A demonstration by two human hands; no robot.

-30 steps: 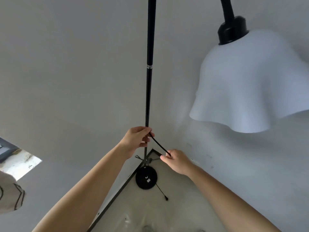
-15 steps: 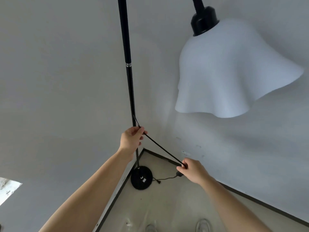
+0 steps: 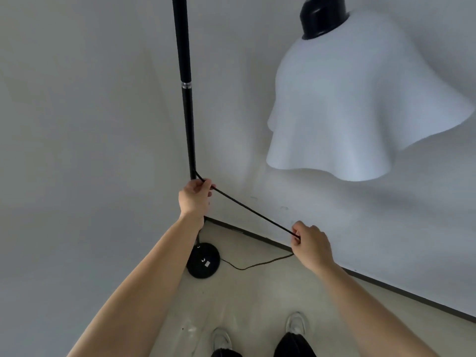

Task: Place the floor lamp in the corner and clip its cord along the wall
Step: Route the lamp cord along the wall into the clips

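Both hands grip the black cord (image 3: 253,215), which runs taut between them. The left hand (image 3: 194,198) pinches it against the floor lamp's black pole (image 3: 188,119), where the cord leaves the pole. The right hand (image 3: 310,244) is closed on the cord lower and to the right, near the right wall (image 3: 360,228). Past that hand, the cord lies slack on the floor (image 3: 244,300), curving back to the round black base (image 3: 203,260). The base stands on the floor in the far corner, just beside the left wall (image 3: 77,150). A white wavy lampshade (image 3: 355,104) hangs at upper right. Two shoes (image 3: 296,323) show at the near edge.
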